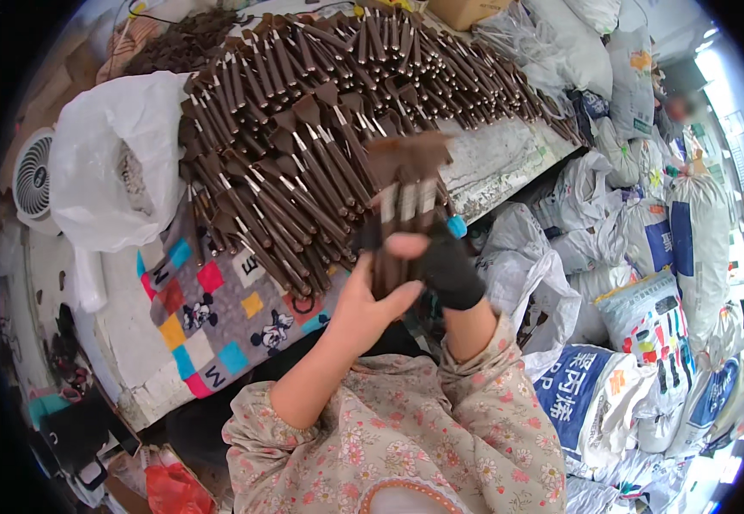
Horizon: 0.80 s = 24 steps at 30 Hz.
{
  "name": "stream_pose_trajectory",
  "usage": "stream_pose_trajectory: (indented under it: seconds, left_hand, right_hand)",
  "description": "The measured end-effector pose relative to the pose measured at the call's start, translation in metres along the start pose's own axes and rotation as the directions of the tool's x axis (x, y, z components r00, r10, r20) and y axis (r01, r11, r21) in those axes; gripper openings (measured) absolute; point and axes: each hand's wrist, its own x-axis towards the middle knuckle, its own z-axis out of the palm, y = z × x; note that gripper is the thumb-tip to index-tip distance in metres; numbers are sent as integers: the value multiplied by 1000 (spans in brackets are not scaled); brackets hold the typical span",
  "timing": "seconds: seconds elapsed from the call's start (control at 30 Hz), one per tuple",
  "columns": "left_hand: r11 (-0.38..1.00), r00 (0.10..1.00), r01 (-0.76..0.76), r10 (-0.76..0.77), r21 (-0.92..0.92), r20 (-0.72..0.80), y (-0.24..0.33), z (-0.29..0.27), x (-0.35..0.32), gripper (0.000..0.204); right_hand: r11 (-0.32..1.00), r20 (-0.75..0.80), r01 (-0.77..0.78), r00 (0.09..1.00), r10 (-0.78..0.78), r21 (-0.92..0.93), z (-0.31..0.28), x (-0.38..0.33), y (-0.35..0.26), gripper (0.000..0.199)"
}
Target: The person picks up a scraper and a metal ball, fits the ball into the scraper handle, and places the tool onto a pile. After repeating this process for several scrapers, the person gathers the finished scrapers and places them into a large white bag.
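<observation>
Several brown-handled brushes [406, 184] with pale metal collars and flat brown heads are bunched upright in front of my chest, blurred by motion. My left hand [362, 308], bare, is closed round the lower handles. On the other side, my right hand [445, 267], in a black fingerless glove, grips the same bunch with its thumb across the front. The handle ends are partly hidden by my fingers. Just beyond the bunch, a large heap of similar brushes [303, 167] covers the table, heads mostly pointing away.
A patterned cloth [231, 317] lies on the worn white table [522, 163] at its near left. At left stand an opened white plastic bag [102, 163] and a white fan [36, 176]. Stuffed sacks [638, 231] crowd the right side. A red bag [179, 490] sits at lower left.
</observation>
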Motion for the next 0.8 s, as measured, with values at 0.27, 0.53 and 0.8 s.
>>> stream_pose_trajectory:
  seconds: [0.27, 0.53, 0.8]
  left_hand:
    - [953, 961, -134, 192, -272, 198, -19, -40, -17, 40]
    - [932, 979, -190, 203, -309, 12, -23, -64, -28, 24]
    - [950, 973, -162, 199, -265, 118, -32, -49, -32, 23]
  right_hand:
    - [879, -305, 11, 936, -177, -477, -194, 79, -91, 38]
    - [-185, -283, -320, 938, -201, -929, -212, 97, -38, 56]
    - [-192, -371, -430, 886, -280, -882, -162, 104, -18, 61]
